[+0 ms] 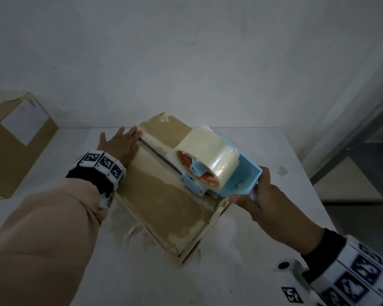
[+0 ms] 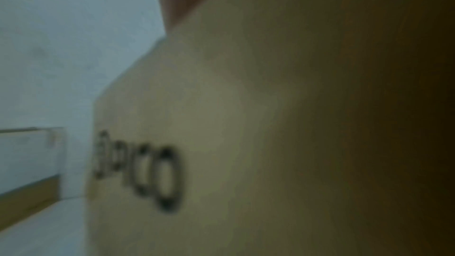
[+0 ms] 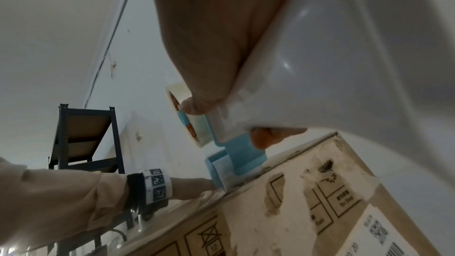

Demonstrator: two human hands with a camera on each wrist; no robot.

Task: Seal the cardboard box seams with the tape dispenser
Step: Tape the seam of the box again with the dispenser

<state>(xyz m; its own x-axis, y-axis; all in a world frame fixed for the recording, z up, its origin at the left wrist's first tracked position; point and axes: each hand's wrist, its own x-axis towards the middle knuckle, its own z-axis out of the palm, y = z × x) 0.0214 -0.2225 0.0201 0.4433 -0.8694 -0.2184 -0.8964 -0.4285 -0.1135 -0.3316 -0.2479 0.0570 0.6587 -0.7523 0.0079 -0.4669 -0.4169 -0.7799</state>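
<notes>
A brown cardboard box [image 1: 164, 202] lies on the white table [image 1: 241, 239], its top flaps meeting at a dark centre seam [image 1: 155, 153]. My left hand [image 1: 119, 144] lies flat with straight fingers on the far left part of the box top. My right hand [image 1: 255, 199] grips the white handle of a light-blue tape dispenser [image 1: 237, 175] that carries a clear tape roll [image 1: 208, 157]. The dispenser's front end rests on the seam near the box's right end. In the right wrist view the dispenser [image 3: 234, 161] touches the box's [image 3: 307, 201] top edge. The left wrist view shows only the box's blurred side [image 2: 246, 124].
A second cardboard box [image 1: 13, 146] with a white label stands at the far left of the table. A dark metal shelf [image 3: 83, 139] stands by the wall. Torn tape scraps [image 1: 128, 233] cling to the table beside the box. The white wall lies just behind the table.
</notes>
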